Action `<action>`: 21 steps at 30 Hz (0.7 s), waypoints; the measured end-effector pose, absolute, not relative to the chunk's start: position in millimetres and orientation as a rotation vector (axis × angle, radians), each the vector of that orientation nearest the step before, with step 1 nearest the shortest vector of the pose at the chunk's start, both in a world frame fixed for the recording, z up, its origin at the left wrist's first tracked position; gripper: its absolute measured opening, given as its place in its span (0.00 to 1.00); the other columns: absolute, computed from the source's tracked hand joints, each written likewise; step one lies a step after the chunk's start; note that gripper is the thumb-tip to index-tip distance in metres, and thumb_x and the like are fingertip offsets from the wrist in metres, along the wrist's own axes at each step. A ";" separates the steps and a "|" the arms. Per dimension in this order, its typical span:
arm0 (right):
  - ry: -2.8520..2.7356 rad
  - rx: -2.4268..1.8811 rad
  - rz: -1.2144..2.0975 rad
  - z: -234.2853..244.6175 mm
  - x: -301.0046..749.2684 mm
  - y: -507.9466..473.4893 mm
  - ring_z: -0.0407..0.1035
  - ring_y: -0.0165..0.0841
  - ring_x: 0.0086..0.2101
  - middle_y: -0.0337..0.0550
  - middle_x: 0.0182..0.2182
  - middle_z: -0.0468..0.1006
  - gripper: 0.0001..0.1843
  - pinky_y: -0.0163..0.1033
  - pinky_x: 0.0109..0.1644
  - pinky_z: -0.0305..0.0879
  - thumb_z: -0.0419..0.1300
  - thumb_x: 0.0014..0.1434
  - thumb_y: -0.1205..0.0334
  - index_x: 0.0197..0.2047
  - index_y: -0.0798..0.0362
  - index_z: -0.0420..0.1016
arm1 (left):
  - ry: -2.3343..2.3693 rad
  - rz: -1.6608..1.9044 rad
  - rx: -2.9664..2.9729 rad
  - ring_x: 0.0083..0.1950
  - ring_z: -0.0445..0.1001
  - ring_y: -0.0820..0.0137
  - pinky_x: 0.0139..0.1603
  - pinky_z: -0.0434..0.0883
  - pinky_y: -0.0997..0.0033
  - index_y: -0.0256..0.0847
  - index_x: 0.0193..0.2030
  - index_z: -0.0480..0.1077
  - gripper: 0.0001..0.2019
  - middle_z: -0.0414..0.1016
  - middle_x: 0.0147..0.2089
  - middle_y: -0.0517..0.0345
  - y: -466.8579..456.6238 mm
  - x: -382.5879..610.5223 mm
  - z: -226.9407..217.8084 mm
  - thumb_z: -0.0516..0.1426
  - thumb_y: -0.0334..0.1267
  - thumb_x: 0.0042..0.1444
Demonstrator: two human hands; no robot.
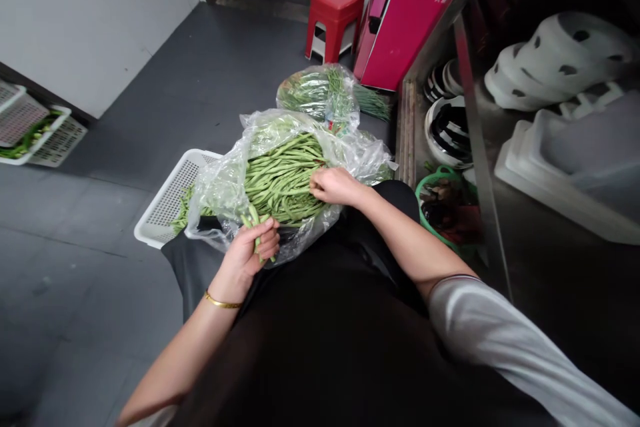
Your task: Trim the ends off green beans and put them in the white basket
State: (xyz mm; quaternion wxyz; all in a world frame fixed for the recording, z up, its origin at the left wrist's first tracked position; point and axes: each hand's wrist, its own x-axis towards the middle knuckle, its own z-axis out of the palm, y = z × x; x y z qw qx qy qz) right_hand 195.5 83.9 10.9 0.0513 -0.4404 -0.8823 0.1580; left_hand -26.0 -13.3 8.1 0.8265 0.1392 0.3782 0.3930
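Note:
A large heap of long green beans point(280, 177) lies in an opened clear plastic bag point(220, 183) in front of me. My left hand point(254, 245) is closed round a few pieces of green bean point(254, 216) at the near left edge of the bag. Over the right side of the heap, my right hand point(333, 185) has its fingers curled together at the beans; whatever is between them is hidden. To the left, partly under the bag, a white perforated basket point(163, 203) holds more green bean pieces point(185, 208).
Behind the bag lies another clear bag of green vegetables point(315, 93). A red stool point(335, 10) stands beyond it near a pink cabinet point(400, 20). At right are a green basket point(424, 183) and a metal shelf with white plastic containers point(565, 167). Stacked crates point(57, 140) stand far left.

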 end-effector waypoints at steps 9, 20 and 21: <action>-2.279 -0.738 0.346 -1.8 174.9 19.7 0.67 0.31 0.37 0.46 0.35 0.76 0.11 0.36 0.42 0.63 0.51 0.63 0.60 0.41 0.53 0.73 | 0.907 0.715 0.294 0.14 0.53 0.84 0.11 0.51 0.84 0.32 0.27 0.69 0.11 0.68 0.21 0.57 -6.1 0.4 7.1 0.62 0.39 0.48; -2.268 -1.105 1.353 41.7 194.7 -3.4 0.65 0.24 0.22 0.37 0.18 0.71 0.18 0.29 0.30 0.57 0.52 0.62 0.57 0.27 0.58 0.75 | 1.213 1.346 0.866 0.14 0.58 0.80 0.13 0.54 0.80 0.33 0.35 0.71 0.11 0.62 0.15 0.66 0.8 0.5 25.0 0.63 0.36 0.46; -2.258 -1.075 1.371 40.9 192.6 -5.7 0.64 0.24 0.22 0.37 0.18 0.71 0.16 0.29 0.30 0.57 0.53 0.62 0.59 0.27 0.58 0.75 | 1.216 1.357 0.848 0.14 0.59 0.79 0.13 0.54 0.80 0.33 0.35 0.71 0.11 0.62 0.15 0.66 1.6 0.0 24.5 0.63 0.36 0.46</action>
